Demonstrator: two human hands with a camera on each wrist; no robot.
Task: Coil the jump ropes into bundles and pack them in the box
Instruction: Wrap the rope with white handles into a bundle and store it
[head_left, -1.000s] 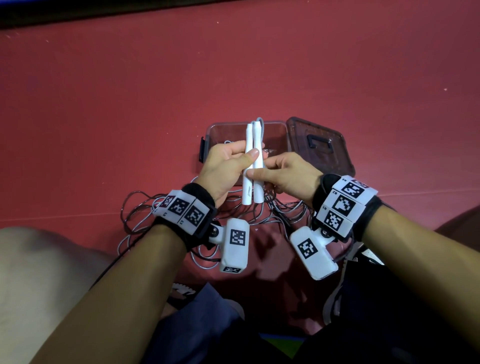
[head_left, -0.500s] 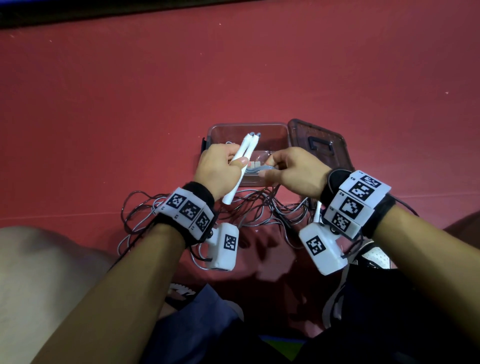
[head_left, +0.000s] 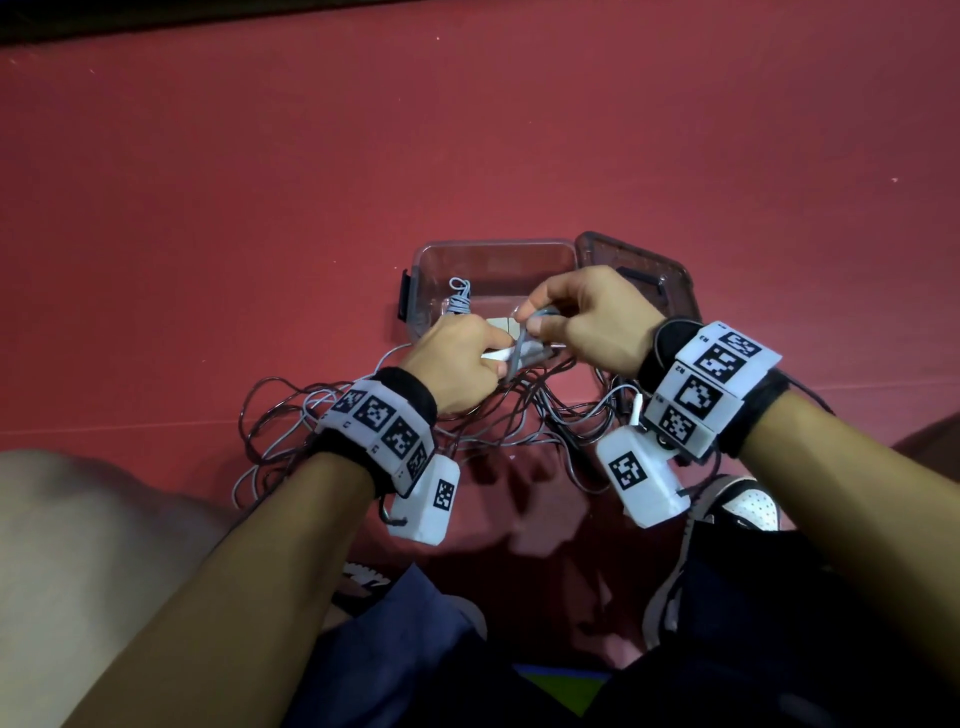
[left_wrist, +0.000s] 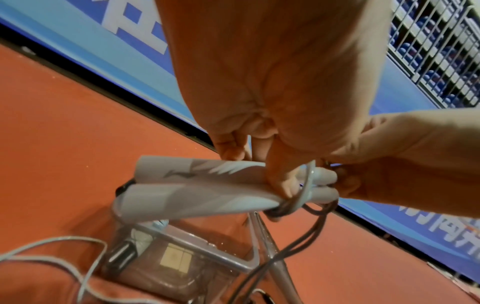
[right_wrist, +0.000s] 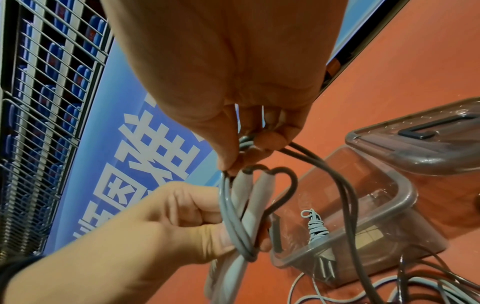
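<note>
My left hand (head_left: 480, 353) grips two white jump-rope handles (left_wrist: 194, 185) side by side, thumb across them. They lie roughly level above the near edge of the clear box (head_left: 493, 252). My right hand (head_left: 537, 319) pinches the grey cord (right_wrist: 233, 216) at the handles' tips, and a loop of it goes round both handles. In the right wrist view the handles (right_wrist: 245, 205) stand between both hands. A coiled grey rope bundle (head_left: 458, 301) lies inside the box at its left. The rest of the cord trails down to the floor.
The box's dark lid (head_left: 641, 265) lies against its right side. Loose grey and dark cords (head_left: 332, 415) sprawl on the red floor under my wrists. My knee and a shoe (head_left: 737, 509) are close below. A blue banner wall (left_wrist: 135, 24) stands behind.
The handles went from upright to lying low in my left hand. My right hand let go of them, took the cord and carried it up over the handle tips.
</note>
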